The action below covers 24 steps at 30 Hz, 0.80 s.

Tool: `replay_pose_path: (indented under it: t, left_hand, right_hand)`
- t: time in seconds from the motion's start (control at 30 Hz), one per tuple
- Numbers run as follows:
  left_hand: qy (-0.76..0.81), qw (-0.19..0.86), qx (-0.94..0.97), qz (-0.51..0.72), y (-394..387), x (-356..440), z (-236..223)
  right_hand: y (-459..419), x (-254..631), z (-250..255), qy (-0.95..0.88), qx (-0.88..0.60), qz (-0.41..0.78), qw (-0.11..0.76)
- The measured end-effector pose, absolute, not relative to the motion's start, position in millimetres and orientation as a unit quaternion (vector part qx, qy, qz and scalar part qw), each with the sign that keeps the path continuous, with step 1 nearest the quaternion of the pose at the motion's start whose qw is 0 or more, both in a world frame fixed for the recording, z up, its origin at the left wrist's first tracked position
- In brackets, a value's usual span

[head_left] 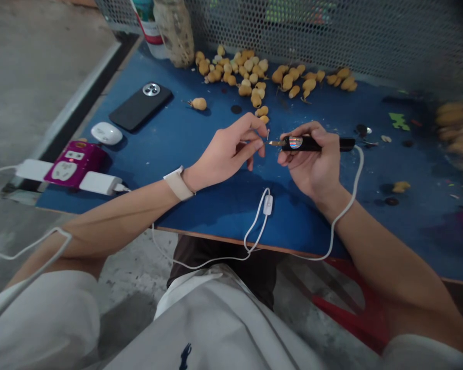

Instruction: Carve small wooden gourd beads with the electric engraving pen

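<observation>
My right hand [312,164] is closed round a black corded engraving pen [308,144], held level with its brass-coloured metal tip pointing left. My left hand [237,146] is bent just left of that tip, thumb and fingers curled together in a pinch. A tiny slender piece [268,134] shows beside the fingertips, too small to name for certain. A white cable [357,180] runs from the pen's rear past my right wrist. Its inline switch [268,204] lies near the table's front edge.
Many small tan gourds [250,67] lie along the back of the blue table [216,200], before a perforated metal panel [293,41]. Leftward are a black phone [141,108], a white earbud case [106,133], a purple power adapter [75,164] with plugs, and a jar [173,33].
</observation>
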<state>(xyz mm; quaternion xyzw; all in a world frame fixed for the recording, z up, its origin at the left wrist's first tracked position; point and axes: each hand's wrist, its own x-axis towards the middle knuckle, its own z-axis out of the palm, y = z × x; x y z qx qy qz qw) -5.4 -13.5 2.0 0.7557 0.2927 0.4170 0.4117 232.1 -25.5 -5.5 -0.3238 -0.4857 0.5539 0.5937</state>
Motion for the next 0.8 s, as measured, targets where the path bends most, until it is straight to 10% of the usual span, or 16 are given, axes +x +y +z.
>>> replay_pose_path:
  t: [0.4, 0.8]
  left_hand:
    - [0.093, 0.163, 0.931, 0.312, -35.6, -6.2, 15.5]
    - [0.05, 0.196, 0.969, 0.144, -35.7, -5.5, 16.1]
  right_hand:
    - [-20.6, 244.4, 0.1, -0.346, -0.329, 0.609, 0.633]
    - [-23.4, 240.1, 6.0, -0.371, -0.363, 0.606, 0.603]
